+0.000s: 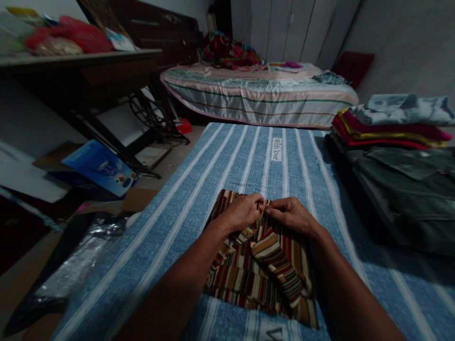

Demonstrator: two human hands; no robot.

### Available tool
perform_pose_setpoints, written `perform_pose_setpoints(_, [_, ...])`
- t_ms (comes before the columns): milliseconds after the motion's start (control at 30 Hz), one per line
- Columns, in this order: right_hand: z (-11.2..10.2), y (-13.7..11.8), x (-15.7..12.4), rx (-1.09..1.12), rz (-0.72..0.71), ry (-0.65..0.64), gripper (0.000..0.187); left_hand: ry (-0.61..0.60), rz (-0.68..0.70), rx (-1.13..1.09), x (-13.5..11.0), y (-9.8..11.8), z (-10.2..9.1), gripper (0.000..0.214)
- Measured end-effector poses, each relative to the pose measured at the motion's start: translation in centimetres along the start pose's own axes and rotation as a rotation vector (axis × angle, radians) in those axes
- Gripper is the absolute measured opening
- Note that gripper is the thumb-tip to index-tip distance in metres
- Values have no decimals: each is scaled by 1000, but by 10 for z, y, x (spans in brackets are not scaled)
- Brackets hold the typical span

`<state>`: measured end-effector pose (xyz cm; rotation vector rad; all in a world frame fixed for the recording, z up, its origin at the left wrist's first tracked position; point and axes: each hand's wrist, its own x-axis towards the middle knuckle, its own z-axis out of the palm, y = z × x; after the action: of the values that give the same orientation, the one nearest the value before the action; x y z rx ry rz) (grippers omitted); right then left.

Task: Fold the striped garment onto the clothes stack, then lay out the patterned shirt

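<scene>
A striped garment (249,270) in brown, red and cream lies folded on the blue striped cloth (220,170) in front of me. My left hand (241,211) and my right hand (291,214) meet at the garment's far edge. Both are closed, pinching the fabric there with the fingertips almost touching. A rolled or folded sleeve part (280,263) of the garment lies between my forearms.
A stack of folded clothes (394,130) sits at the right on the cloth. A bed (259,92) with a heap of colourful cloth stands at the back. At the left are a sewing-machine table (81,64), a blue box (101,168) and a plastic bag (74,265) on the floor.
</scene>
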<state>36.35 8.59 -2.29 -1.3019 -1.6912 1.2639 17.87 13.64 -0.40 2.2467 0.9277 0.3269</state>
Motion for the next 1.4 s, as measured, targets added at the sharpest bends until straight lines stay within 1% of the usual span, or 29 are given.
perform_pose_setpoints(67, [1,0,1,36,-2,19,31,5,-44,6,0,0,1,20])
perform_pose_setpoints(133, [2,2,1,24,-24,8,29,7,-62,39,0,1,2,19])
perform_pose_setpoints(267, [0,5,2,-155,-53,-47,29,33,-79,120,-1,6,1,21])
perform_pose_setpoints(367, [-1,6,2,-212,-76,-41,27,6,-79,160,-4,10,-1,25])
perform_pose_setpoints(467, [-1,4,2,-224,-93,-36,28,-21,-75,214,-8,17,-3,28])
perform_pose_setpoints(567, [1,2,3,-228,-61,-44,33,-46,-86,316,-11,25,-5,25])
perform_pose_setpoints(667, [4,1,3,-165,-23,5,36,-72,-94,422,-14,35,-7,22])
perform_pose_setpoints(733, [5,0,4,-105,-20,29,32,-81,-111,477,-18,42,-8,25])
perform_pose_setpoints(833, [4,-1,4,-79,-20,-25,25,-87,-115,512,-27,52,-11,26])
perform_pose_setpoints(900, [1,-3,4,-135,-11,-71,25,-79,-89,513,-33,56,-13,23])
perform_pose_setpoints(967, [-2,-6,4,-237,-1,-91,25,-39,-72,521,-39,58,-15,19])
perform_pose_setpoints(1000, [-3,-9,4,-289,4,-90,25,1,-63,527,-41,58,-15,17])
perform_pose_setpoints(1133, [-5,-22,0,-401,24,-80,20,235,28,468,-48,48,-13,12])
perform_pose_setpoints(1200, [-4,-30,-6,-458,35,-66,19,314,58,409,-54,40,-10,11])
perform_pose_setpoints(1300, [2,-40,-23,-632,87,-15,19,366,57,358,-66,31,-3,10])
perform_pose_setpoints(1400, [16,-47,-45,-784,147,124,22,396,31,336,-80,27,3,17])
